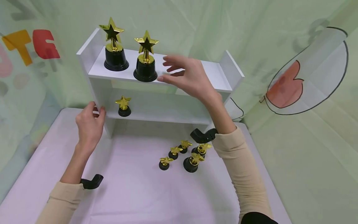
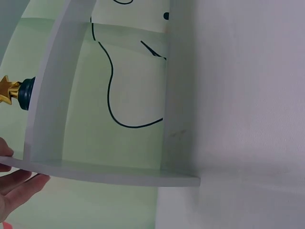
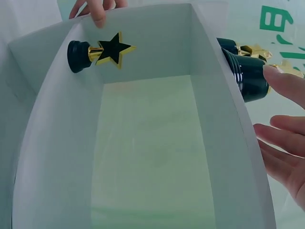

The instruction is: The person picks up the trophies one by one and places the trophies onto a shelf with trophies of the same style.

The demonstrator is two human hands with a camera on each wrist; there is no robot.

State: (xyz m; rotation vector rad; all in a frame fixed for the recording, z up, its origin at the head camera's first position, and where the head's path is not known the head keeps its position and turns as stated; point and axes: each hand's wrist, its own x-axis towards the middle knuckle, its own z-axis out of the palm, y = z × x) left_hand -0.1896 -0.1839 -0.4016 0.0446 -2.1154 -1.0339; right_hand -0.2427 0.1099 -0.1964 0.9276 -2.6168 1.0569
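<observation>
My left hand (image 1: 90, 124) grips the left side panel of a white two-tier shelf (image 1: 159, 107), thumb and fingers on either face of its edge. My right hand (image 1: 190, 74) is by the top tier, thumb and fingers apart, just right of a large star trophy (image 1: 145, 68) with a black base and gold star. Whether the thumb touches that base cannot be told. Another large star trophy (image 1: 116, 59) stands to its left. On the lower tier, near the left panel, stands a small star trophy (image 3: 81, 56).
On the table (image 1: 139, 193) in front of the shelf stand several more star trophies, among them a small one (image 1: 164, 164) and a bigger one (image 1: 191, 165). Pale green curtains (image 1: 173, 25) hang behind. A drawing with a red shape (image 1: 285, 87) is at the right.
</observation>
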